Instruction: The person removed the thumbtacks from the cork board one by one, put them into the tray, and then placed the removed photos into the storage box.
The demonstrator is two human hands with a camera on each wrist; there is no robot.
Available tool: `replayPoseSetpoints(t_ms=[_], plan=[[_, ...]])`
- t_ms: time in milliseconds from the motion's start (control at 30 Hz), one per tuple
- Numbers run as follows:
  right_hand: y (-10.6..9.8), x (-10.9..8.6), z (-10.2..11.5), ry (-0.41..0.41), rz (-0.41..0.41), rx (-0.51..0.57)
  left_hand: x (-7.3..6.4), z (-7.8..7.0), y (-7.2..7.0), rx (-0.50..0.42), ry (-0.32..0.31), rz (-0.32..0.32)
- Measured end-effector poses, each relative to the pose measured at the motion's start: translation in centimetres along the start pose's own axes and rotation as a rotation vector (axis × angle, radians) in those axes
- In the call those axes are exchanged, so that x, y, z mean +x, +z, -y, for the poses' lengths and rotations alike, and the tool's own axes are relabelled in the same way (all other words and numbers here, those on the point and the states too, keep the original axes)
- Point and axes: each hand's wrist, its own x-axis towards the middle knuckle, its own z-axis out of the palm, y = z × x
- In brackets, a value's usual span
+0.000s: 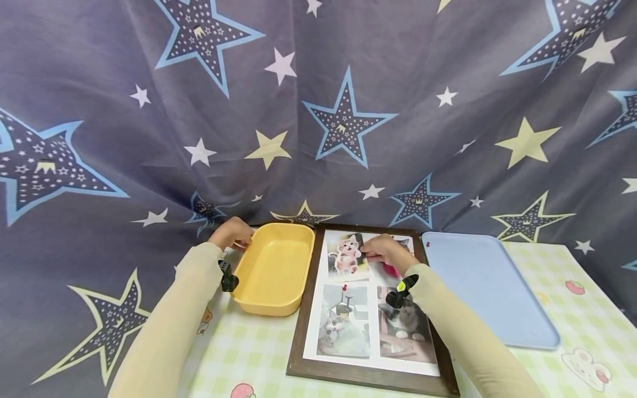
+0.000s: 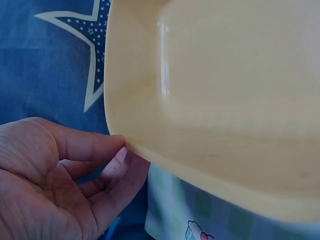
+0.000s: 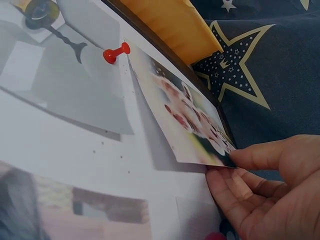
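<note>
My left hand pinches the rim of a yellow plastic tray at its far left corner, thumb on the edge and fingers beneath in the left wrist view. With my right hand I pinch one corner of a kitten photo; the right wrist view shows that photo tilted up from the white board. A red pushpin stands at the top of the cat photo below it. Another photo is partly hidden behind my right hand.
A dark wooden frame surrounds the white board. Its lower right holds a grey-and-white cat photo, partly covered by my right wrist camera. Right of it lies a pale blue tray with a small red pin. A star-patterned curtain hangs behind.
</note>
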Motion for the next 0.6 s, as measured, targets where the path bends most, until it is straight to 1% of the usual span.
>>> replayPoseSetpoints(t_ms=[100, 333, 533, 600], plan=[[0.05, 0.07, 0.12, 0.006, 0.003, 0.001, 0.14, 0.20, -0.22, -0.010, -0.009, 0.007], [0.06, 0.09, -0.10, 0.023, 0.007, 0.014, 0.23, 0.35, -0.12, -0.026, -0.025, 0.017], [-0.26, 0.09, -0.17, 0.024, 0.029, 0.049, 0.22, 0.26, -0.02, -0.027, -0.026, 0.008], [-0.53, 0.10, -0.31, 0.024, 0.048, 0.061, 0.32, 0.27, 0.06, -0.026, -0.025, 0.004]])
